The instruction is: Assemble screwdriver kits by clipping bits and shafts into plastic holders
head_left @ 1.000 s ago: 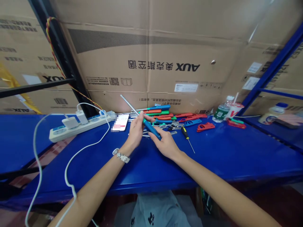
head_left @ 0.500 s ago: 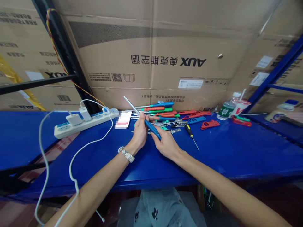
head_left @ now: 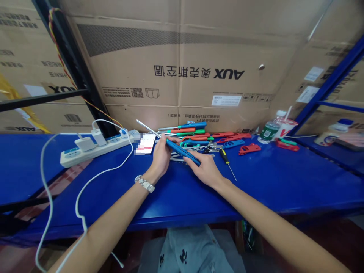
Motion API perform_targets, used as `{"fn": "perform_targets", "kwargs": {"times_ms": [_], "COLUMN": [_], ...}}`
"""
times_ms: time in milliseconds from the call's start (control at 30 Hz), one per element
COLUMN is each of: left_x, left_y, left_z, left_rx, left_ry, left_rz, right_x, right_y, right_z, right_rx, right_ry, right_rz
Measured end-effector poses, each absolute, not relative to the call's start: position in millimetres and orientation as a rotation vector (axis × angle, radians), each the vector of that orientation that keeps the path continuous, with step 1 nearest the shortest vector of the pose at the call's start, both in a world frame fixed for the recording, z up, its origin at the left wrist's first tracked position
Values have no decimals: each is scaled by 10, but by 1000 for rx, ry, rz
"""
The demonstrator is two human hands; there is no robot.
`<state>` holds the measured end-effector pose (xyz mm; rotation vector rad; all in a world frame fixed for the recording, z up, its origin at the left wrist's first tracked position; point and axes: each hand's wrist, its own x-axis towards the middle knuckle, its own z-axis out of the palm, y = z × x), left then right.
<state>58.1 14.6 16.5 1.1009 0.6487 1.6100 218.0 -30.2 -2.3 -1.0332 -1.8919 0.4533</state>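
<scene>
Both hands hold one long blue-handled tool (head_left: 181,150) with a thin metal shaft, slanting from upper left to lower right. My left hand (head_left: 162,157) is closed round it near where the shaft meets the handle. At the handle's lower end, my right hand (head_left: 207,168) grips it with thumb and fingers. Behind the hands lie several similar tools with blue, red and green handles (head_left: 193,131). Small metal and clear pieces (head_left: 210,147) are partly hidden by the hands. A yellow and black screwdriver (head_left: 228,163) rests to the right of my right hand.
On the blue table (head_left: 264,185) are a white power strip (head_left: 98,148) with a cable, a phone (head_left: 148,144), red clip-like parts (head_left: 249,149), a bottle (head_left: 268,132) and a cup (head_left: 287,129). A large cardboard box (head_left: 127,76) stands behind.
The blue tool has tilted flatter, its tip moving left and down. My right hand has moved slightly right, my left hand slightly left. The whole view has shifted a little.
</scene>
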Motion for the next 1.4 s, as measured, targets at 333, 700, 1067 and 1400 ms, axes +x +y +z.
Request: {"fn": "perform_targets", "kwargs": {"times_ms": [333,700,1067,1400], "left_x": [521,550,533,429], "left_y": [61,25,50,-87], "left_z": [109,113,80,97], "left_rx": [1198,1234,1225,1520], "left_ry": [509,551,671,1040], "left_rz": [1332,1339,1339,1226], "right_x": [2320,2229,2116,2260], "right_y": [-291,-370,-264,-316], "right_z": [-38,-25,-70,-50], "right_rx": [-906,-960,-947,-933], "right_ry": [-1932,-1771,-1694,-1753], "right_rz": [340,654,1055,929]}}
